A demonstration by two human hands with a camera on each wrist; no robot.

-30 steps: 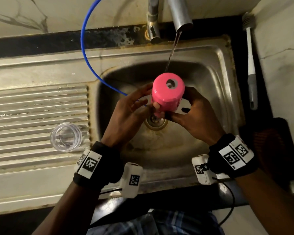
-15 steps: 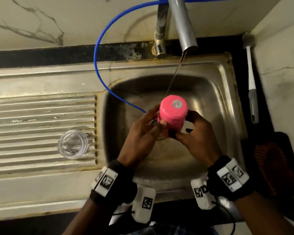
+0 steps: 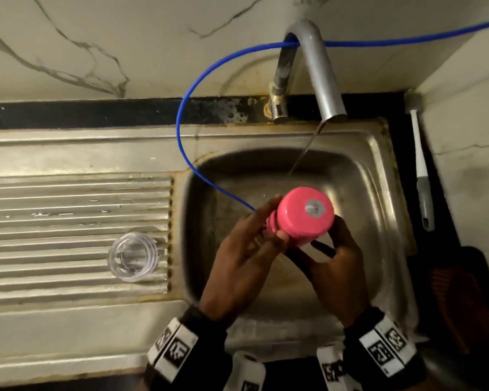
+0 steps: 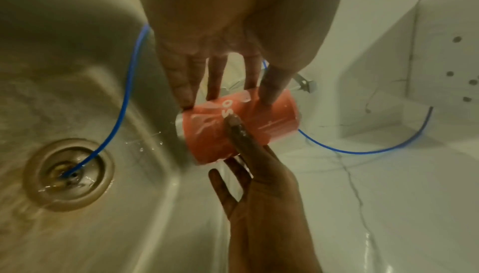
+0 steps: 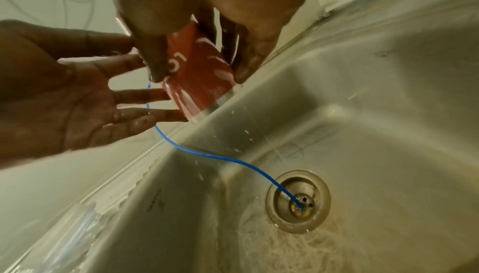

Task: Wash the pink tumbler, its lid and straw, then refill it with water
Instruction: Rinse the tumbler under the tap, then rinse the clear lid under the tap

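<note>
The pink tumbler [image 3: 302, 218] hangs upside down over the sink basin [image 3: 373, 193], its base with a silver sticker facing up. My right hand [image 3: 333, 249] grips its side with thumb and curled fingers. My left hand [image 3: 254, 238] lies against the other side with straight, spread fingers. In the left wrist view the left fingertips [image 4: 186, 101] touch the wet tumbler [image 4: 241, 127]. In the right wrist view the tumbler [image 5: 199, 74] sits between the right hand's thumb and fingers. A clear lid [image 3: 132, 256] lies on the drainboard. No straw is visible.
The tap [image 3: 319, 74] runs, and its stream [image 3: 302, 156] falls to the tumbler's far side. A blue tube [image 3: 187, 153] loops from the wall into the drain [image 5: 298, 200]. A brush [image 3: 419, 165] lies on the right ledge. The ribbed drainboard [image 3: 68, 198] stretches left.
The head view has tilted up and now shows the whole tap. The tumbler stays upside down in both hands under the stream, with my left fingers shifted along its side.
</note>
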